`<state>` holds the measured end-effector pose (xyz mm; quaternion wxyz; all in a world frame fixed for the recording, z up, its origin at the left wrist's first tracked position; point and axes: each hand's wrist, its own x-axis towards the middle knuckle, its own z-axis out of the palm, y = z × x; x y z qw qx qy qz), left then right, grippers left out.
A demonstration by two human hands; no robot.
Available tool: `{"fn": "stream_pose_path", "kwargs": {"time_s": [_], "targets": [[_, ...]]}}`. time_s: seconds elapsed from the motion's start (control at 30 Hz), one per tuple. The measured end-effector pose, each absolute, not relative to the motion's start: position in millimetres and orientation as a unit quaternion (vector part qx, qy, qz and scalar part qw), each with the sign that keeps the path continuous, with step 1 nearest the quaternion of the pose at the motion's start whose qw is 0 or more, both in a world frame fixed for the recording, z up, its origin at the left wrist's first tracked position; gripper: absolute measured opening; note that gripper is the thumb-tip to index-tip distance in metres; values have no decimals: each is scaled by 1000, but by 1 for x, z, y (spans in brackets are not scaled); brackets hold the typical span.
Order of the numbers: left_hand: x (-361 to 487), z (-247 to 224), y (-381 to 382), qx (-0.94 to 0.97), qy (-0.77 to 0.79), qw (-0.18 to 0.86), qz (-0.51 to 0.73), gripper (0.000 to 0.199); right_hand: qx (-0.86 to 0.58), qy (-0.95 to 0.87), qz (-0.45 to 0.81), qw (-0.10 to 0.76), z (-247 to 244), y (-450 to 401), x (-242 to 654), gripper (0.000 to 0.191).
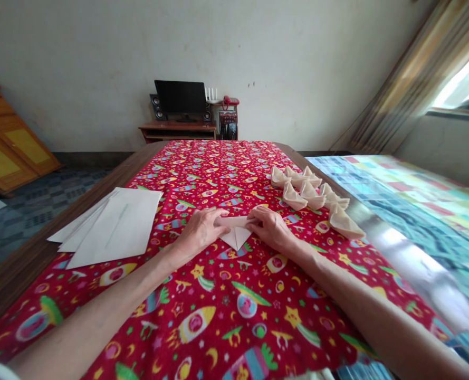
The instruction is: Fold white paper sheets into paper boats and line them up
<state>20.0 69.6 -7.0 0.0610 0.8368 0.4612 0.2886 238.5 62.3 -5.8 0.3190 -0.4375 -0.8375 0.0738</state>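
A sheet of white paper (235, 238), folded to a triangle that points towards me, lies on the red patterned cloth in front of me. Along its far side runs a folded strip. My left hand (203, 227) pinches the left end of that strip between thumb and fingers. At the right end, my right hand (270, 226) grips the same paper with bent fingers. Beyond my right hand stand several folded paper boats (312, 193) in a loose group. A fanned stack of white paper sheets (129, 221) rests left of my left hand.
The red cloth (218, 174) covers a dark wooden table (111, 184). On the right is a bed with a patchwork cover (408, 211). A monitor (181, 97) and a red telephone (230, 100) stand by the far wall. A wooden cabinet (15, 142) is at the left.
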Motion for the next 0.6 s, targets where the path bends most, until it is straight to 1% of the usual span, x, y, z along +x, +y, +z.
{"fn": "stream_pose_path", "kwargs": {"time_s": [0.1, 0.13, 0.27, 0.43, 0.5, 0.6], "targets": [[18, -6, 69, 844, 455, 53, 279, 8, -396, -865, 19, 308, -5, 60, 241, 11], [17, -6, 68, 846, 453, 49, 277, 4, -386, -873, 0, 298, -5, 59, 243, 14], [12, -2, 64, 873, 412, -1, 260, 10, -353, -901, -63, 245, -2, 56, 251, 26], [9, 8, 49, 912, 355, -96, 182, 17, -324, -919, -98, 202, 3, 52, 256, 28], [10, 13, 42, 918, 348, -113, 153, 18, -313, -924, -123, 182, 5, 50, 256, 28], [12, 17, 36, 924, 348, -105, 118, 19, -299, -929, -147, 161, 8, 47, 255, 28]]}}
